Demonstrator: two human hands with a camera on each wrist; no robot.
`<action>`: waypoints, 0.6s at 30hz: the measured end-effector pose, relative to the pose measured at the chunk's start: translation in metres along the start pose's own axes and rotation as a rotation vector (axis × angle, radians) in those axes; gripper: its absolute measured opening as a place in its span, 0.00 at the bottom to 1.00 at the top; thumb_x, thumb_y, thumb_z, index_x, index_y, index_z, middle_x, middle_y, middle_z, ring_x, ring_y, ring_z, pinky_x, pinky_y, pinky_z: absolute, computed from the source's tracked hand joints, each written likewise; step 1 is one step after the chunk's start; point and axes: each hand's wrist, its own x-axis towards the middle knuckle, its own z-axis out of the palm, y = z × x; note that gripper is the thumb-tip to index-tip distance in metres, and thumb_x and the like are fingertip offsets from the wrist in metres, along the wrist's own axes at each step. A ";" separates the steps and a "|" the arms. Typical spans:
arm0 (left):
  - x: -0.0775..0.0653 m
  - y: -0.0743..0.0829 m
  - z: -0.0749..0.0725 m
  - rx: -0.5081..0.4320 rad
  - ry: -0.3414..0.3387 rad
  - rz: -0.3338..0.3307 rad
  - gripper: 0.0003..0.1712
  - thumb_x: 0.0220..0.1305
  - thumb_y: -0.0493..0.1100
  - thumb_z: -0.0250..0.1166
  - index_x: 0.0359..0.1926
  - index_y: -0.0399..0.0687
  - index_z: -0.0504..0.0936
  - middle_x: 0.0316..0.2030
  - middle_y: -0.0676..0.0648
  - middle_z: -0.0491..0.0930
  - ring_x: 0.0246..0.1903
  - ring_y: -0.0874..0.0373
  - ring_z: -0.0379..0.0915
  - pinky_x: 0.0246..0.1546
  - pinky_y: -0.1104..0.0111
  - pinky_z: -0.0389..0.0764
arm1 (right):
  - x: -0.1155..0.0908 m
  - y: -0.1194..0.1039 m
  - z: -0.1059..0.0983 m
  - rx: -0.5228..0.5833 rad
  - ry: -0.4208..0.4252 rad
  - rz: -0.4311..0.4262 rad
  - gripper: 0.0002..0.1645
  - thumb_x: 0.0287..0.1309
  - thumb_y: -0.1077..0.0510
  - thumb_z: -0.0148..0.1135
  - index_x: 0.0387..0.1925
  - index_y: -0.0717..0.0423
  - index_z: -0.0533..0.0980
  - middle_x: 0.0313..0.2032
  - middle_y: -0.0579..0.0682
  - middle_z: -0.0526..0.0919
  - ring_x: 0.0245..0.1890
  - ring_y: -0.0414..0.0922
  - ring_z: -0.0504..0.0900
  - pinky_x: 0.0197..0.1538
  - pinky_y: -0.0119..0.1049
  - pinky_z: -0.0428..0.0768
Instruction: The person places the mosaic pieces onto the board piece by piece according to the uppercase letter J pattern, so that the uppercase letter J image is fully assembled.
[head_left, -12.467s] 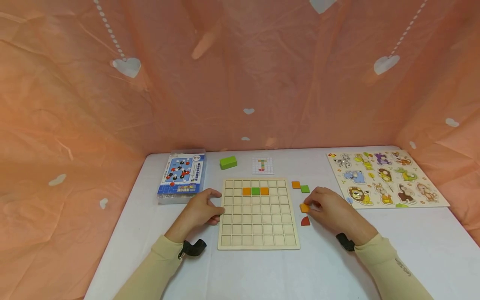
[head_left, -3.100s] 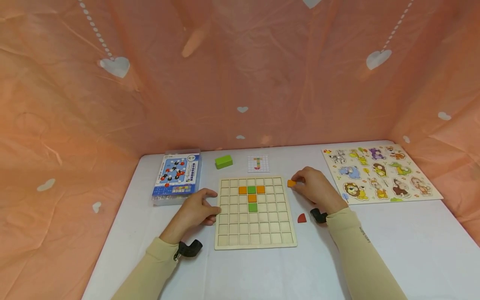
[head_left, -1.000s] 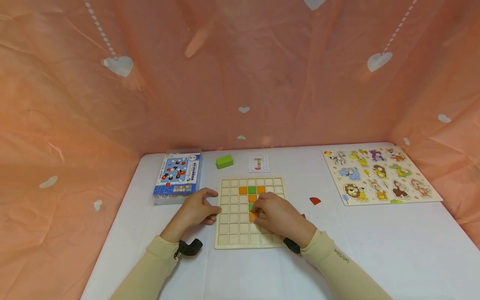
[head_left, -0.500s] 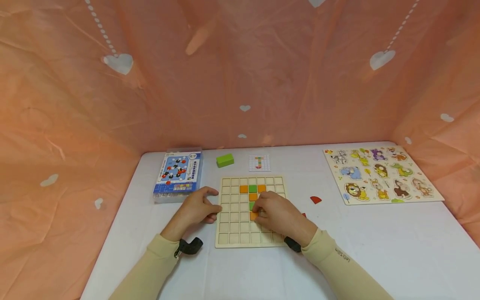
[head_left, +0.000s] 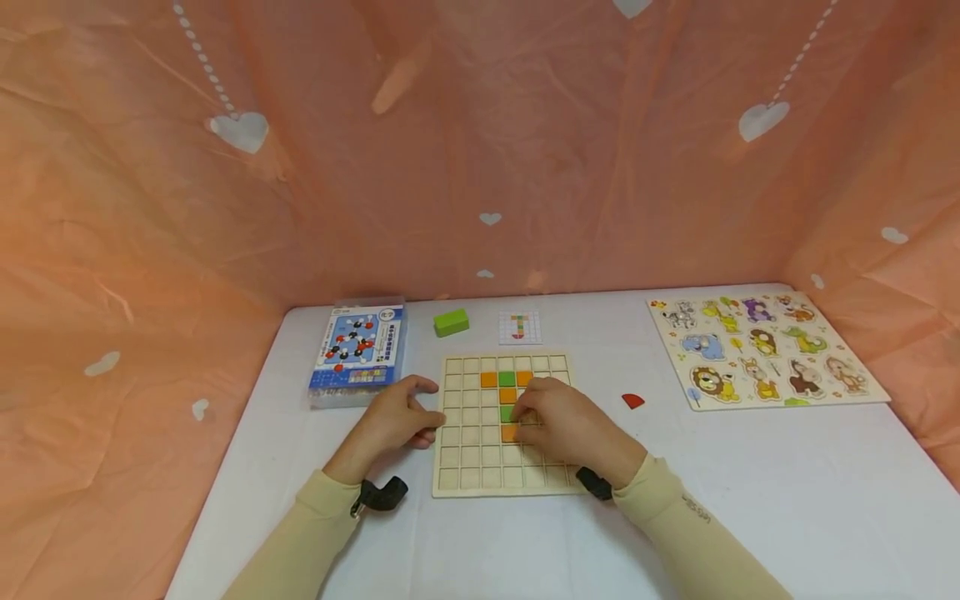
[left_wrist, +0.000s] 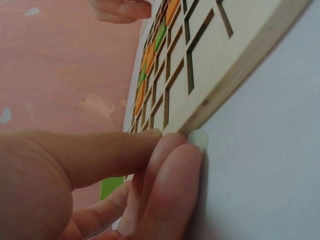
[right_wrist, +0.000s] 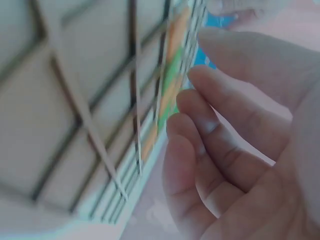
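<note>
A wooden grid board point(head_left: 469, 457) lies on the white table. Its upper part holds a row of orange, green and orange tiles, with more tiles running down from the middle one. The lowest is an orange tile point(head_left: 508, 433), seated in its square. My left hand point(head_left: 393, 417) pinches the board's left edge between thumb and fingers, close up in the left wrist view. Over the board, my right hand point(head_left: 572, 422) has its fingertips just right of the orange tile; in the right wrist view the thumb and loosely bent fingers stand apart with nothing between them.
A red quarter-round piece point(head_left: 633, 401) lies right of the board. Behind the board are a pattern card point(head_left: 520, 327) and a green block point(head_left: 451, 322). A boxed molecule set point(head_left: 357, 350) stands at left, an animal puzzle point(head_left: 765, 350) at right.
Since 3.1 s ago my right hand has brought the orange tile from beside the board into the column. In the last half second it has let go and drawn slightly right. Left hand unmoved.
</note>
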 end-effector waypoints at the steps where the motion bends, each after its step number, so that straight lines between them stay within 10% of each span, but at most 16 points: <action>1: 0.000 0.000 0.001 0.000 0.000 0.002 0.30 0.67 0.35 0.75 0.68 0.41 0.76 0.30 0.41 0.84 0.22 0.59 0.83 0.27 0.68 0.90 | -0.002 0.002 -0.004 0.010 0.006 0.015 0.06 0.64 0.57 0.75 0.42 0.52 0.89 0.42 0.43 0.86 0.47 0.43 0.82 0.55 0.43 0.87; 18: -0.002 -0.001 0.001 0.001 0.016 0.014 0.30 0.67 0.35 0.75 0.67 0.41 0.76 0.30 0.41 0.84 0.22 0.59 0.83 0.27 0.67 0.90 | -0.065 0.063 -0.048 -0.017 0.060 0.211 0.04 0.66 0.57 0.72 0.41 0.50 0.88 0.40 0.42 0.86 0.41 0.39 0.81 0.49 0.43 0.86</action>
